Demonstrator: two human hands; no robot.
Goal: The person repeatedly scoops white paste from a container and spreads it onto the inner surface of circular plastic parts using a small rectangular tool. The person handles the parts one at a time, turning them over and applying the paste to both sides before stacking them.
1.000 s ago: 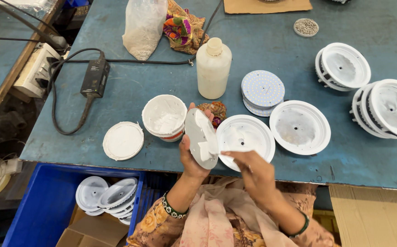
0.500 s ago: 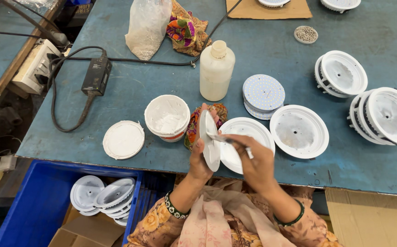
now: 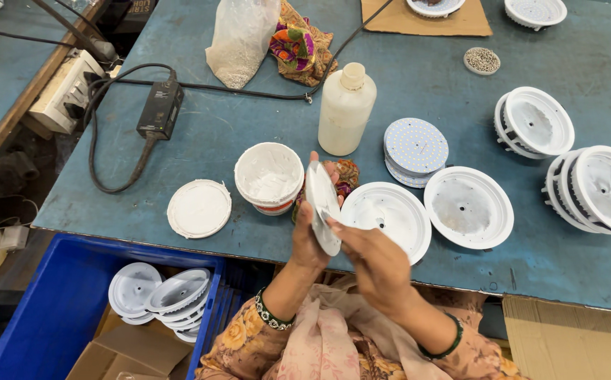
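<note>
**Paste work on a round board at the lamp bench**

Blue bench top (image 3: 263, 105) fills the view, crowded with white lamp parts. Held up over its near edge is a thin round disc (image 3: 322, 205), tilted almost edge-on to the camera. The left hand (image 3: 310, 236) grips it from behind, thumb on the lower rim and fingertips over the top. The right hand (image 3: 376, 264) is closed narrow, its fingertips pressed to the disc's face; whether it pinches a small tool cannot be told.

Judging by the open tub of white paste (image 3: 269, 176) just left of the disc and its lid (image 3: 199, 208) lying further left, the step in hand looks like spreading paste over the disc's back. An open round housing (image 3: 387, 217) lies directly behind the hands, a second (image 3: 468, 207) beside it, and a stack of dotted LED boards (image 3: 416, 149) near a white bottle (image 3: 346, 109). The next move likely calls for an even coat, then turning the disc flat and centring it in the nearest housing.
</note>
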